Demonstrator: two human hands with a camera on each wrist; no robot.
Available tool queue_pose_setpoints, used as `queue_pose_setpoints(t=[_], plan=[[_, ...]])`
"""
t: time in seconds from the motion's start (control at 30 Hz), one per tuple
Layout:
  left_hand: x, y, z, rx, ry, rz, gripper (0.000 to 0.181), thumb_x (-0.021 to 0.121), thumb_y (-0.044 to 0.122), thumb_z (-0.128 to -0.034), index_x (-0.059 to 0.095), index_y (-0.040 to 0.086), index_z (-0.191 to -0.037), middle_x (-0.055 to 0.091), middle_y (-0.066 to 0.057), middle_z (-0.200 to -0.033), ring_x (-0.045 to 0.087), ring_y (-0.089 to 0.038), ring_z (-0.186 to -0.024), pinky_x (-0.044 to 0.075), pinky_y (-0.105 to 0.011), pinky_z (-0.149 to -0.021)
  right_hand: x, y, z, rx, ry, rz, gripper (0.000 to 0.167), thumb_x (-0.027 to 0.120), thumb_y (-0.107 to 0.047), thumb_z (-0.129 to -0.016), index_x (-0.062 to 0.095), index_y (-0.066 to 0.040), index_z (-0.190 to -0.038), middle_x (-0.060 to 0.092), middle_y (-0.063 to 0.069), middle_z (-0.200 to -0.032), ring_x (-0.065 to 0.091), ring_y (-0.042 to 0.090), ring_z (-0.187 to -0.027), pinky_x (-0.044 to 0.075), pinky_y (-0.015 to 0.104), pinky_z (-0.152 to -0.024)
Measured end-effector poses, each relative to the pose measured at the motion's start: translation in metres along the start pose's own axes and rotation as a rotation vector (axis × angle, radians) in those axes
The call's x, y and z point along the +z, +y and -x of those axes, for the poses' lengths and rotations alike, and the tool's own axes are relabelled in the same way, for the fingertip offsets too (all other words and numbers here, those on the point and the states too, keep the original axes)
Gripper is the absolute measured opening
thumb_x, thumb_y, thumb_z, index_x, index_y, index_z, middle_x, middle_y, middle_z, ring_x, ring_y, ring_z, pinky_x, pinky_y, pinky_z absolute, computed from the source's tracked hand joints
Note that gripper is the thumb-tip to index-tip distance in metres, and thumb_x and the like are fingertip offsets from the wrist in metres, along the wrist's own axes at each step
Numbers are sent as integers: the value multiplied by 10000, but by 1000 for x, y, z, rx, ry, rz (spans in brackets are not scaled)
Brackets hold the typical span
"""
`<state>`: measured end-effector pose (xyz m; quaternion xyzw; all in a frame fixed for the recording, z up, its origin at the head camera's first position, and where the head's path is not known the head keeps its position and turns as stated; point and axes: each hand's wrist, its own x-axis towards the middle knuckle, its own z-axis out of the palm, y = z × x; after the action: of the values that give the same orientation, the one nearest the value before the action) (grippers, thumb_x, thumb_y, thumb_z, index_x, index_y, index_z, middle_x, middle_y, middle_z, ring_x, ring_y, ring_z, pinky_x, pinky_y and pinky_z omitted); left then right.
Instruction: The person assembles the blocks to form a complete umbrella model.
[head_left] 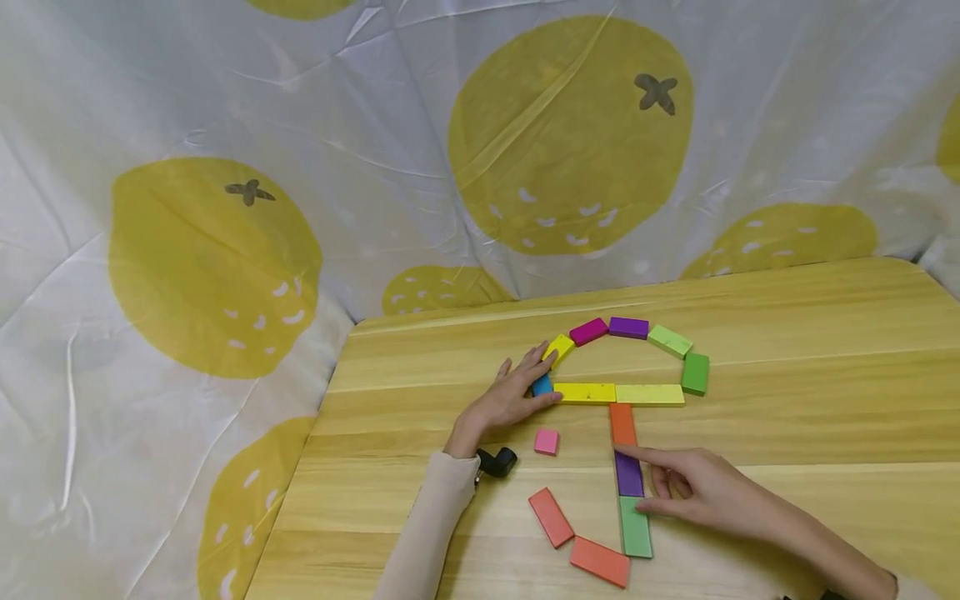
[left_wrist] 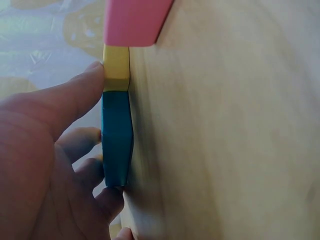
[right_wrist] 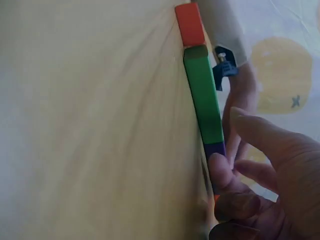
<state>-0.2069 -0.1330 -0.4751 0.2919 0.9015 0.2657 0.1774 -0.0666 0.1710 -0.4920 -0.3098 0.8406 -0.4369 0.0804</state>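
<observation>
Coloured blocks form an umbrella-like outline on the table. In the head view my left hand (head_left: 508, 397) lies at the arch's left end, over the blue block (head_left: 542, 386) and beside the small yellow block (head_left: 559, 348). Its thumb touches the long yellow block (head_left: 585, 393); the left wrist view shows fingers along the blue block (left_wrist: 117, 140). My right hand (head_left: 705, 490) is at the upright column. Its extended index finger touches near the joint of the orange block (head_left: 622, 423) and purple block (head_left: 628, 475), and its thumb is at the green block (head_left: 635, 529).
Magenta (head_left: 588, 332), violet (head_left: 628, 327), light green (head_left: 671, 341) and green (head_left: 696, 375) blocks continue the arch. A pale yellow block (head_left: 649, 395) extends the crossbar. Two coral blocks (head_left: 551, 517) curve from the column's foot. A pink block (head_left: 547, 442) lies apart. A lemon-print cloth (head_left: 375, 167) hangs behind.
</observation>
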Motion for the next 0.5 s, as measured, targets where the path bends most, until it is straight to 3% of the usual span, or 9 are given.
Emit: queue_pose_setpoints(t=[0.2, 0.5], plan=[[0, 1, 1, -1, 0, 3, 738, 554, 431, -1063, 214, 168, -1663, 27, 3, -1761, 22, -211, -1636, -66, -551, -1296, 7, 8, 9, -49, 37, -90, 551, 797, -299, -918, 640, -154, -1426, 583, -187, -797, 413, -87, -603, 359, 149, -498], [-1, 0, 1, -3, 2, 6, 733, 556, 428, -1062, 223, 170, -1662, 28, 7, -1761, 26, -211, -1637, -58, -556, -1297, 17, 12, 11, -22, 123, -64, 445, 813, -282, -902, 722, -194, -1329, 576, -206, -767, 394, -89, -592, 337, 157, -476]])
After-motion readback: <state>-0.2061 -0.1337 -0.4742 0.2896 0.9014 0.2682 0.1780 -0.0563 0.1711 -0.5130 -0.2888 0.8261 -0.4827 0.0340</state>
